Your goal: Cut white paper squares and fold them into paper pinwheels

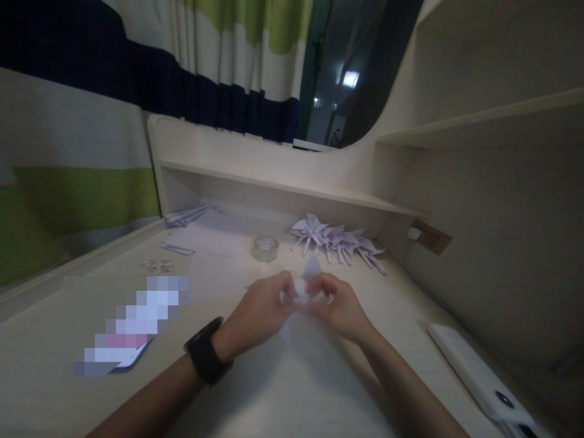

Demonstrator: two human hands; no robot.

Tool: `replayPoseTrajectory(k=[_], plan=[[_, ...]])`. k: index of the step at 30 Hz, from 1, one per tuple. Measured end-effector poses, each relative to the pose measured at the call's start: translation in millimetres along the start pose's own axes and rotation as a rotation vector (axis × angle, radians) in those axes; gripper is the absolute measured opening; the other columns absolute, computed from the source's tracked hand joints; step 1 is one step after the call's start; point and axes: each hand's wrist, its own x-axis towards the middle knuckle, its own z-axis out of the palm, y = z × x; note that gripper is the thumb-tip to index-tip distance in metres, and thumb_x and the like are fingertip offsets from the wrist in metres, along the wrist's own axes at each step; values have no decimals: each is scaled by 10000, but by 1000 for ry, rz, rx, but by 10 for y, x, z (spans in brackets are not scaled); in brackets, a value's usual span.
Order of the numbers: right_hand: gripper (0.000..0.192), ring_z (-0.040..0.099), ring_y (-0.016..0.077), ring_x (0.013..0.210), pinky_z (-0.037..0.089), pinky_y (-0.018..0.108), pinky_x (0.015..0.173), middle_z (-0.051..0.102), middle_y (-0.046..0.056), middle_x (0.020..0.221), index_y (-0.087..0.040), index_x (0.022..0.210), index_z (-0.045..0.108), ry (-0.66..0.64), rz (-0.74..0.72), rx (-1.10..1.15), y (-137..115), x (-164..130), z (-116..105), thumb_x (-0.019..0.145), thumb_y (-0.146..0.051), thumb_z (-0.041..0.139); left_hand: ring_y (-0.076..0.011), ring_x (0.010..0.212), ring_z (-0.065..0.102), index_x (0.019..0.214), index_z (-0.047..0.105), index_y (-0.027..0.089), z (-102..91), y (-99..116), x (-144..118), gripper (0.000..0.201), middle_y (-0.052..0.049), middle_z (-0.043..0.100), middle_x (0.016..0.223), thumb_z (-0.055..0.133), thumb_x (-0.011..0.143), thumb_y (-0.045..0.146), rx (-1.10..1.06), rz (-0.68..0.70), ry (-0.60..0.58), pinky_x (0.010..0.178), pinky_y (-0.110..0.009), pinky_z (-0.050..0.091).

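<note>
Above the middle of the desk, my left hand (267, 304) and my right hand (340, 304) come together, both closed on a piece of folded white paper (300, 289). A pointed corner of the paper rises behind my right fingers. The paper is blurred, so its exact folds cannot be made out. Just past my hands lie several white paper pinwheels (314, 232) with rolled paper sticks, bunched in a row. A roll of clear tape (264, 248) rests on its side beyond my left hand. A dark watch circles my left wrist.
White paper sheets (214, 234) and rolled paper sticks (187, 217) lie at the back left, near small pale bits (157, 266). A phone with a blurred screen (132, 322) is at left. A white device (474, 365) lies at right, below a wall socket (431, 236). A shelf (283, 185) spans the back.
</note>
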Motion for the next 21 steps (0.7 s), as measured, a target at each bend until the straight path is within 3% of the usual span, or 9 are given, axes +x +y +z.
replayPoseTrajectory(k=[10, 14, 21], plan=[[310, 507, 146, 682, 356, 263, 624, 593, -20, 752, -209, 765, 541, 129, -14, 68, 3, -4, 36, 617, -287, 802, -154, 638, 494, 736, 472, 197, 22, 114, -3, 112, 20, 552, 693, 526, 779, 109, 151, 166, 103, 579, -250, 279], [309, 520, 153, 713, 370, 271, 647, 589, -16, 779, -213, 792, 530, 185, -38, 79, 20, -5, 46, 644, -298, 787, -158, 636, 497, 744, 464, 200, 42, 138, 12, 110, 23, 542, 683, 534, 786, 125, 138, 154, 122, 579, -250, 283], [283, 532, 161, 729, 386, 277, 646, 600, -12, 792, -221, 802, 538, 174, -37, 84, 38, -5, 8, 669, -306, 772, -146, 606, 524, 773, 491, 199, 65, 131, 4, 75, 19, 593, 721, 557, 808, 203, 25, 82, 104, 572, -238, 316]])
